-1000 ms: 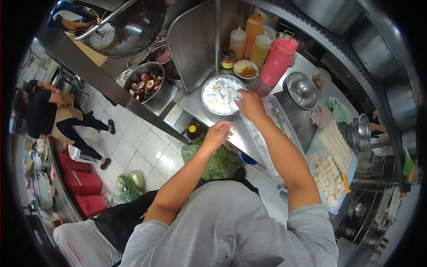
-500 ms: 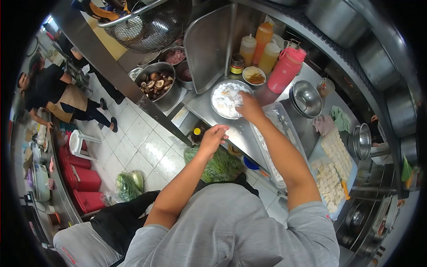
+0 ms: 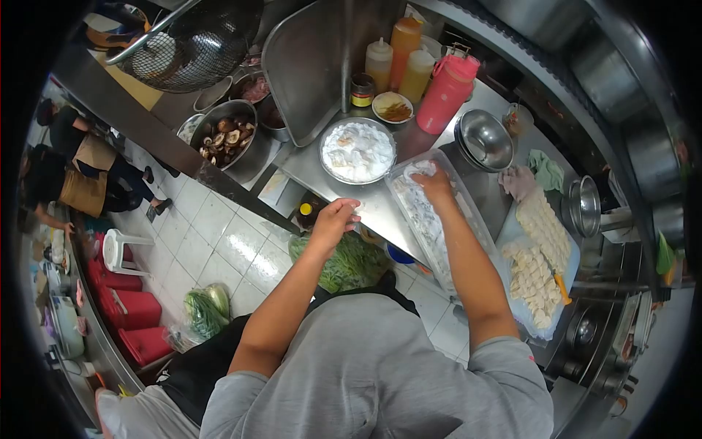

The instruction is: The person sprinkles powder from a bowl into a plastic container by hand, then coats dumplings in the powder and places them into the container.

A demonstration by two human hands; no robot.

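A round metal bowl (image 3: 322, 162) on the steel counter holds white, flour-coated pieces (image 3: 357, 150). To its right lies a long clear plastic container (image 3: 477, 212) with whitish, floury contents. My right hand (image 3: 434, 186) reaches into the far end of that container, its fingers closed around something white and floury. Near the counter's front edge, in front of the bowl, my left hand (image 3: 337, 222) hovers with its fingers curled together; whether anything small is between them cannot be made out.
Squeeze bottles (image 3: 379, 64), a small plate (image 3: 393, 107) and a pink flask (image 3: 447, 95) stand behind. Metal bowls (image 3: 486, 139) and a tray of pale dough pieces (image 3: 535, 282) are at the right. Mushrooms (image 3: 228, 139) sit left. Co-workers (image 3: 91, 155) stand far left.
My right hand has moved from the metal bowl to the right, into the long container. My left hand stays near the counter edge. The view has shifted slightly.
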